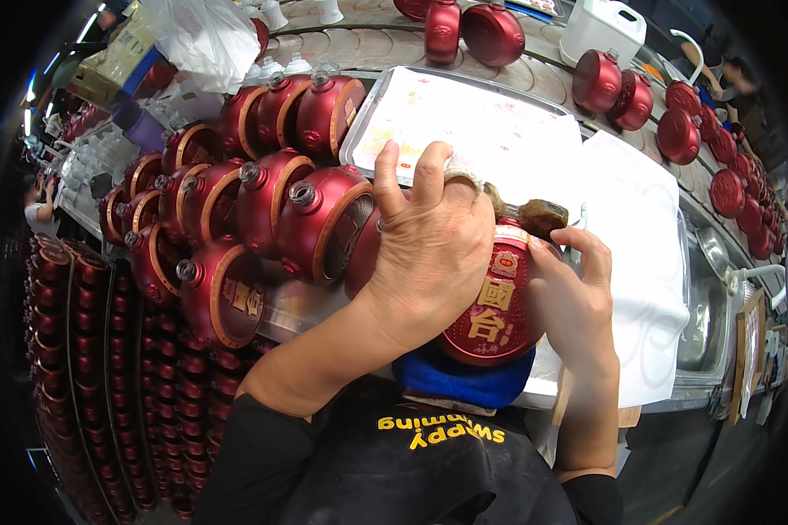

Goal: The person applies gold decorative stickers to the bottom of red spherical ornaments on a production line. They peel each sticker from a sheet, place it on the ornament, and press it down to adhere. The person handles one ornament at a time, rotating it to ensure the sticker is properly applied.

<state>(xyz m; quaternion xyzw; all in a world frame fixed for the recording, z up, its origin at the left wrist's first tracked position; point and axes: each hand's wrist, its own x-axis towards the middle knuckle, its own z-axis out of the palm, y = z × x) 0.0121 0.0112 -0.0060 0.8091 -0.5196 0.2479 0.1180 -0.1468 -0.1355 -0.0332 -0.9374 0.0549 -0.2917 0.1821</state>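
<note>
A round, flat-faced red bottle [499,319] with raised gold characters leans on a blue cloth pad [464,378] in front of me. My left hand [438,249] rests over its upper left side, two fingers raised and bent; a whitish covering shows at another finger, and the thumb side is hidden. My right hand [578,302] grips the bottle's upper right edge, its thumb at a pale orange band [511,234] across the top. Just beyond the bottle's top lies a brownish, knob-like object [543,215]. The bottle's neck is hidden behind my left hand.
A white-lined metal tray [464,122] with small coloured bits lies ahead. Several red bottles [276,197] crowd the left; more [678,136] stand on a curved conveyor [372,44]. White sheets [639,219], a metal sink [707,324] and a white jug [600,35] are rightward.
</note>
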